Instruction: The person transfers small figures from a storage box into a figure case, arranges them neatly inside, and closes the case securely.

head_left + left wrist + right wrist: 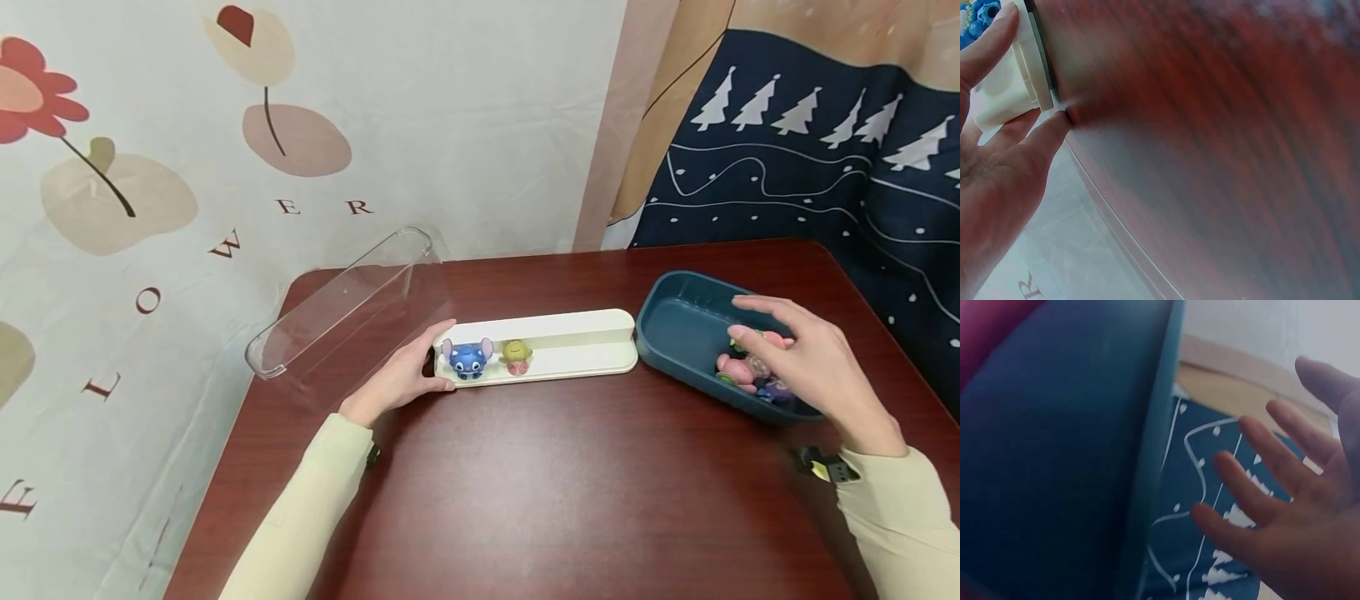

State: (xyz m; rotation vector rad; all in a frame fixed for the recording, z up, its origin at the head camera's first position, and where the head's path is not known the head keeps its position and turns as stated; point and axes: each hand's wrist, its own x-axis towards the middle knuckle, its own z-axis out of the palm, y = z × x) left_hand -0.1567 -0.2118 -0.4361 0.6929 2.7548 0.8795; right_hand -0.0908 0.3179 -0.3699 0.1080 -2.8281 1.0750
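My left hand (411, 367) grips the left end of a long cream display base (577, 360), with the thumb on the near side and fingers at the back and end. On the base stand a blue big-eared figurine (468, 360) and, to its right, a small yellow-green and pink figurine (516, 357). My right hand (813, 358) hovers over the dark teal bin (675, 317), fingers spread and nothing held. Beneath it several pink, green and purple figurines (738, 372) lie heaped in the bin, partly hidden by the hand.
A clear plastic cover (345, 292) lies at the back left of the dark red wooden table (570, 483), close to a flower-print cloth (480, 125). Behind the bin hangs a navy cloth with white trees (787, 179). The bin's left wall adjoins the base's right end.
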